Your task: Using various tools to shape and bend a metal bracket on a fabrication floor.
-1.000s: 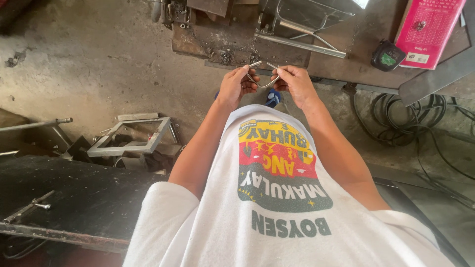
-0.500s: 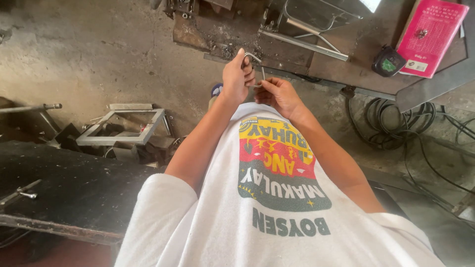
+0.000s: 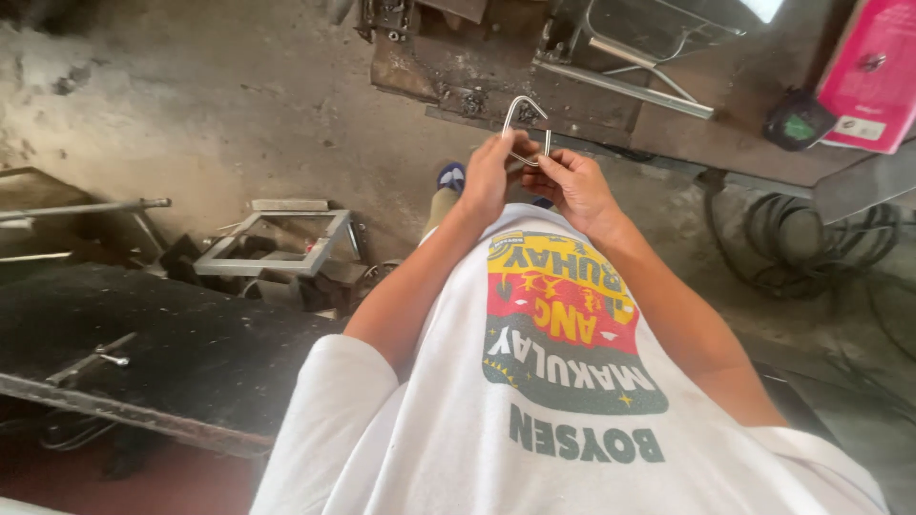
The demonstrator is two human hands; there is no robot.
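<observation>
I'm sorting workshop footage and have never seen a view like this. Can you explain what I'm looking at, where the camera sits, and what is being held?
There is no machine here: the camera is worn on a person's head and looks straight down, so you see their white printed shirt and both arms reaching forward. The left hand and the right hand are close together in front of the chest, both gripping a thin metal rod bent into a squared hook shape.

Below them is a dusty concrete floor. To the left lie a square metal frame and a dark work surface. Ahead stands a rusty metal bench carrying a pink box and a small dark device with a green patch. Coiled black cable lies on the right.
</observation>
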